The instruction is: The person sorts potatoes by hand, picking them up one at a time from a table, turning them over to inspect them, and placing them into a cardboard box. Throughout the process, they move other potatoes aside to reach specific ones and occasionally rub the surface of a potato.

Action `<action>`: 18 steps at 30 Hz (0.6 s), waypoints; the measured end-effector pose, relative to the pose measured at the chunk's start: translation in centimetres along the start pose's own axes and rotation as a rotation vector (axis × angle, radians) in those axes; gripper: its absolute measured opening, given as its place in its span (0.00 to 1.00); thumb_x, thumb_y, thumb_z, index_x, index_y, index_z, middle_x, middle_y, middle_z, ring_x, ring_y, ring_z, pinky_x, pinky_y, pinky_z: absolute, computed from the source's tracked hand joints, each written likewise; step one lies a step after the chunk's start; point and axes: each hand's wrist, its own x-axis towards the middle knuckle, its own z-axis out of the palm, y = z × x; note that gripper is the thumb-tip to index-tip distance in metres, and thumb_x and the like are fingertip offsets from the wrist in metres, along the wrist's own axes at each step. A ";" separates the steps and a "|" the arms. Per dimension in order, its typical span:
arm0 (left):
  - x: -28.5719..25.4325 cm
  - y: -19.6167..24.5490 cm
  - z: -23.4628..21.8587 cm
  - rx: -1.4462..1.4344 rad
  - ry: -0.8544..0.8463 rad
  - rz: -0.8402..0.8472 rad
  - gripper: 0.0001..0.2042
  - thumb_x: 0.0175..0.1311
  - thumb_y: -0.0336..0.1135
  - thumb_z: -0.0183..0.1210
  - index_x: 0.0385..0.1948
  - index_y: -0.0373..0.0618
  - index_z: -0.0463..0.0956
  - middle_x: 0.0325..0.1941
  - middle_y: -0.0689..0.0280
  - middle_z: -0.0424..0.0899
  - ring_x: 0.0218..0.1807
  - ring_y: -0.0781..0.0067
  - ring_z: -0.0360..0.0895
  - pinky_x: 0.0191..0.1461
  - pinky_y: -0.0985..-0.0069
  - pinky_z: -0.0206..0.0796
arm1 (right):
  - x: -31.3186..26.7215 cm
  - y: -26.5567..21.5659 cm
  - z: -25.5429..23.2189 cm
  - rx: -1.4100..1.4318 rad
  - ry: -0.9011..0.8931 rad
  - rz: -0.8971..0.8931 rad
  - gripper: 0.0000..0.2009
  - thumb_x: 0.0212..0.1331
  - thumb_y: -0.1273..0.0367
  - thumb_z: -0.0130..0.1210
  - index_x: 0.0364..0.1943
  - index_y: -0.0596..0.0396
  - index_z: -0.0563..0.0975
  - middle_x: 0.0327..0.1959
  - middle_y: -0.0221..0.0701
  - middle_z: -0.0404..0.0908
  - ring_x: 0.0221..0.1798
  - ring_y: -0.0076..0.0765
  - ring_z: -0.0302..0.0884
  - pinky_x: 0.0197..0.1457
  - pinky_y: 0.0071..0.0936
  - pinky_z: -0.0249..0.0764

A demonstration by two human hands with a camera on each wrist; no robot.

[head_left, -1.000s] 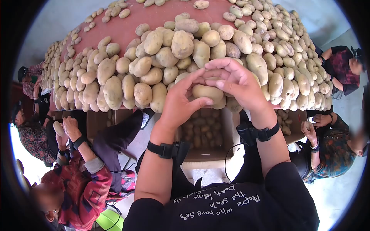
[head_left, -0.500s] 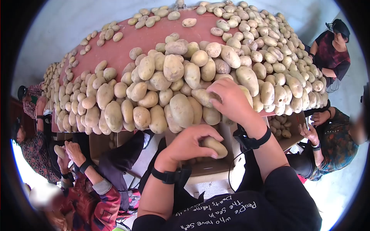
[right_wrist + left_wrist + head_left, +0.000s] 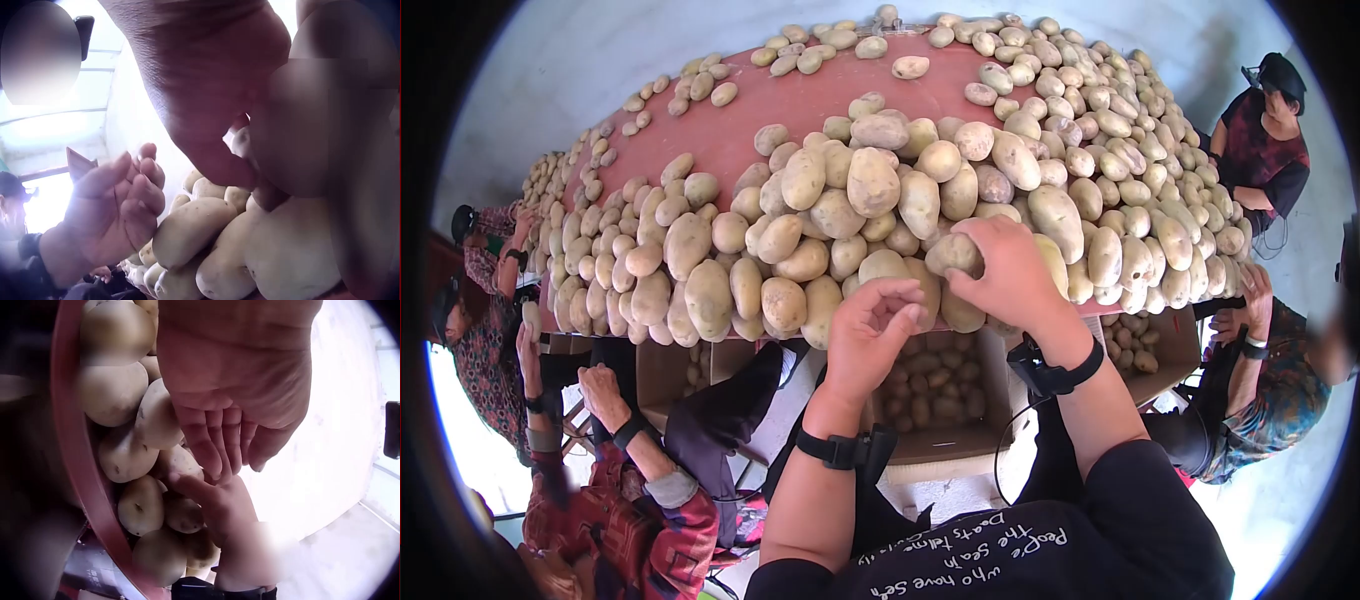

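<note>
In the head view my right hand grips a potato between thumb and fingers at the front of the potato pile. My left hand is just to the left and nearer my body, its fingers loosely bent with nothing in them. The left wrist view shows the left palm with fingers hanging beside the heaped potatoes. From the right wrist the right hand is seen close up, and its potato is hard to make out; the empty left hand is across from it.
A cardboard box holding potatoes stands below the table edge in front of me. Potatoes cover much of the red table. People sit at the left and right; another person is at the far right. More boxes stand at both sides.
The potato that my left hand held half a second ago is gone from it, and that hand has moved up toward the pile. My right hand has drawn a potato slightly off the pile.
</note>
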 end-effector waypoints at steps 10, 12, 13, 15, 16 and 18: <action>1.0 0.1 1.0 0.577 0.129 0.390 0.27 0.57 0.24 0.67 0.61 0.41 0.72 0.58 0.62 0.78 0.53 0.69 0.79 0.51 0.76 0.78 | 0.1 -0.5 -0.4 0.731 -0.139 0.214 0.14 0.65 0.60 0.60 0.41 0.58 0.79 0.31 0.26 0.79 0.34 0.19 0.72 0.38 0.22 0.71; 1.0 -0.2 0.8 0.467 0.097 0.308 0.26 0.60 0.24 0.66 0.61 0.39 0.71 0.57 0.60 0.79 0.53 0.69 0.79 0.50 0.74 0.80 | -0.1 -0.7 -0.2 0.827 -0.159 0.222 0.15 0.67 0.59 0.59 0.41 0.59 0.79 0.31 0.24 0.79 0.35 0.16 0.70 0.39 0.21 0.71; 1.0 0.0 0.9 0.302 0.069 0.227 0.24 0.62 0.25 0.65 0.61 0.38 0.71 0.56 0.60 0.79 0.53 0.69 0.79 0.50 0.73 0.80 | -0.1 -1.0 0.0 0.862 -0.141 0.229 0.17 0.66 0.57 0.60 0.39 0.60 0.80 0.30 0.25 0.79 0.33 0.18 0.71 0.38 0.22 0.71; 0.7 0.8 1.5 -0.025 0.013 0.064 0.22 0.65 0.26 0.63 0.60 0.36 0.70 0.54 0.59 0.80 0.52 0.69 0.80 0.50 0.71 0.81 | -0.1 -1.2 0.2 0.876 -0.134 0.241 0.19 0.66 0.54 0.59 0.37 0.61 0.80 0.28 0.26 0.79 0.31 0.19 0.71 0.37 0.24 0.72; 0.7 1.0 1.5 -0.046 0.010 0.031 0.21 0.66 0.26 0.62 0.60 0.35 0.70 0.53 0.59 0.80 0.52 0.69 0.80 0.50 0.71 0.82 | -0.2 -1.0 0.2 0.854 -0.144 0.246 0.20 0.68 0.53 0.58 0.37 0.61 0.80 0.28 0.26 0.79 0.31 0.19 0.72 0.37 0.23 0.72; 0.5 1.1 1.4 -0.087 0.002 -0.037 0.19 0.69 0.26 0.60 0.60 0.34 0.70 0.53 0.59 0.80 0.52 0.70 0.80 0.50 0.71 0.82 | -0.2 -0.9 0.3 0.857 -0.156 0.256 0.22 0.70 0.51 0.54 0.37 0.60 0.81 0.29 0.26 0.79 0.31 0.20 0.72 0.37 0.23 0.72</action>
